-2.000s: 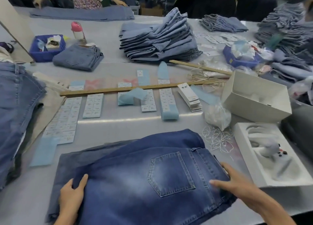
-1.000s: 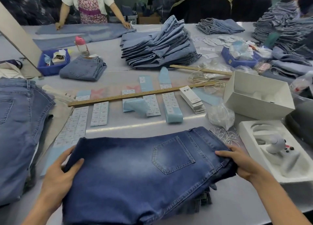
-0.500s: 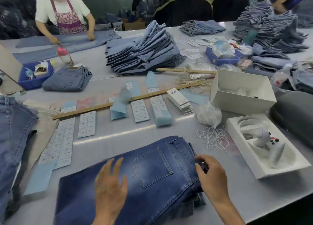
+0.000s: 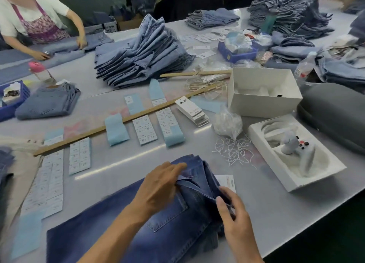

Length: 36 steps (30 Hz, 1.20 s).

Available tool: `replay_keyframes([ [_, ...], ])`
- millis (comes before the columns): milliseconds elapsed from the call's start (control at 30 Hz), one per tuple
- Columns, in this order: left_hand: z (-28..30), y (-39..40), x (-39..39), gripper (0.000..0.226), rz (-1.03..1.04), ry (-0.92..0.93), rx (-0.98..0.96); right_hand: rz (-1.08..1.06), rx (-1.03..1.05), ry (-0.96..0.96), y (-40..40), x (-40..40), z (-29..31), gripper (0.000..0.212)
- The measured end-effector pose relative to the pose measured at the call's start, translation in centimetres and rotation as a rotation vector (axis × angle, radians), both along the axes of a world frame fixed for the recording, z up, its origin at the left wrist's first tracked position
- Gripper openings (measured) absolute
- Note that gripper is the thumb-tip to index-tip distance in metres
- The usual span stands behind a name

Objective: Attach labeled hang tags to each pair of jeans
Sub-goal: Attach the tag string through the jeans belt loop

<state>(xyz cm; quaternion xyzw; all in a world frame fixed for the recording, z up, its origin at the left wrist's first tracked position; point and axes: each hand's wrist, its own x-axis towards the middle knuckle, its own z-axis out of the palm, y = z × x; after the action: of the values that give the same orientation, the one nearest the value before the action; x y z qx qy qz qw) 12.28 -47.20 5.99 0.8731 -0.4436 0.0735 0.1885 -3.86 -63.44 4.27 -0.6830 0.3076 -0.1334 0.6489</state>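
1. Jeans (image 4: 126, 229) — a dark blue folded pair — lie at the near edge of the table (image 4: 276, 213) in the head view, waistband end toward the right, probably so the waist sits within easy reach of both hands.

2. Left hand (image 4: 158, 189) rests on the denim beside the back pocket, its fingers pinching a fold of the waistband and lifting it; my guess is this opens the waist to find a loop for a tag.

3. Right hand (image 4: 235, 217) grips the waistband edge at the jeans' right end, thumb on top and fingers curled under, seemingly steadying the layers.

4. A white tag (image 4: 227, 181) peeps out from under the waistband, touching it — whether it is fastened I cannot tell.

5. Loose white strings (image 4: 235, 150) lie just beyond the jeans, and stacked hang tags (image 4: 192, 111) sit near the table's middle by the wooden ruler (image 4: 122, 122), likely set out for quick picking.
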Motion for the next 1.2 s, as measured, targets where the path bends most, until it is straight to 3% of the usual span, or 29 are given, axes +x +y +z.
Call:
replay_keyframes([
  [100,-1.1,2.2,-2.5,0.033,-0.067,-0.075,0.038,-0.063,0.311,0.136,-1.6,1.1,-0.2,0.026],
  [167,-1.5,3.3,-4.5,0.028,-0.111,-0.099,0.102,-0.063,0.411,0.166,-2.1,1.6,-0.1,0.018],
  [233,-1.8,4.1,-5.8,0.028,-0.133,-0.03,0.124,-0.036,0.461,0.159,-2.2,1.8,0.2,0.017],
  [300,-1.9,4.5,-6.5,0.023,-0.11,0.116,0.133,-0.04,0.544,0.123,-2.1,1.4,0.5,0.034],
  [400,-0.8,3.2,-6.0,0.044,0.076,0.333,0.104,-0.049,0.632,0.066,-1.8,0.7,1.1,0.045],
  [500,0.0,0.9,-4.6,0.063,0.12,0.214,0.233,-0.025,0.699,0.004,-1.5,0.2,1.4,0.046],
  [567,0.7,-0.3,-3.4,0.049,0.088,0.265,0.264,-0.005,0.76,-0.037,-1.1,0.0,1.6,0.046],
  [667,1.3,-1.0,-2.7,0.013,0.111,0.443,0.205,-0.026,0.85,-0.049,-0.7,-0.2,1.6,0.049],
  [867,1.4,3.1,-5.2,0.013,0.509,0.587,-0.15,-0.128,1.111,-0.123,1.0,0.1,1.2,0.059],
  [1000,1.6,5.5,-6.2,0.018,0.679,0.722,-0.403,-0.15,0.977,-0.071,1.8,0.9,1.3,0.068],
  [1100,1.9,6.0,-6.4,0.017,0.697,0.949,-0.446,-0.135,0.631,-0.042,1.5,1.1,1.8,0.069],
  [1200,2.6,6.0,-6.3,0.013,0.589,1.128,-0.414,-0.023,0.183,-0.008,1.4,0.9,2.4,0.067],
])
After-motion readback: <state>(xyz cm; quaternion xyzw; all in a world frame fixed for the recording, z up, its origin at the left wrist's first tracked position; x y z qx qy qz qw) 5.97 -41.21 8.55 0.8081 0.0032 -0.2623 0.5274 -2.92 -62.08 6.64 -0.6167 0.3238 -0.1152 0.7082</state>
